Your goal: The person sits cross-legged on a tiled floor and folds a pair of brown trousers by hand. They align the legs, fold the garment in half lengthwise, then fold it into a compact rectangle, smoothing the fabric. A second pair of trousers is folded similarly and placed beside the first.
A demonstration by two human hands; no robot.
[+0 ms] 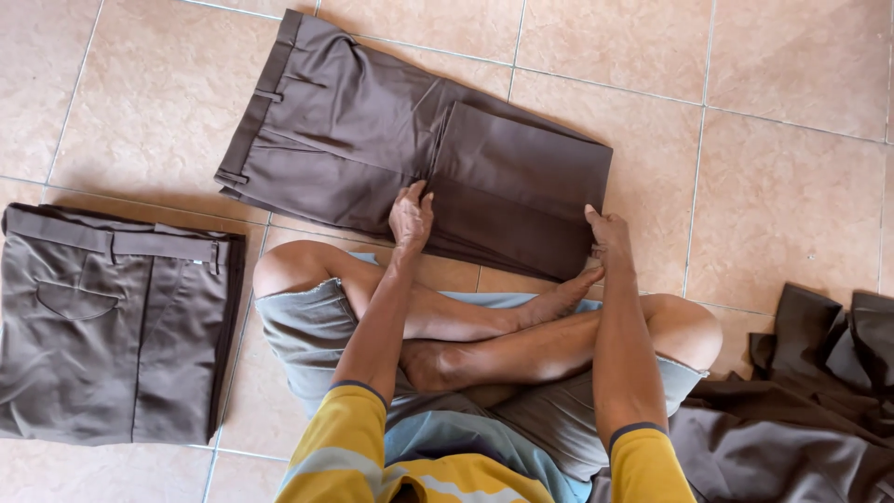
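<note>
Landmark: brown trousers [372, 140], lying on the tiled floor [792, 186], waistband at the far left, legs folded back into a doubled panel on the right.
Left hand [411, 216]: palm down on the near edge of the brown trousers, just where the folded panel begins; fingers [416, 194] slightly spread and lying flat on the cloth, not clamped on it.
Right hand [607, 233]: at the near right corner of the folded panel, touching its edge; whether its fingers pinch the cloth or only press it cannot be told.
Person: sits cross-legged just below the brown trousers, bare feet under the arms, grey shorts, yellow sleeves.
Folded grey-brown trousers [112, 326]: left of and below the brown trousers, well apart, neatly squared.
Heap of dark cloth [801, 410]: lower right of the brown trousers, loose and crumpled on the floor beside the person's knee.
</note>
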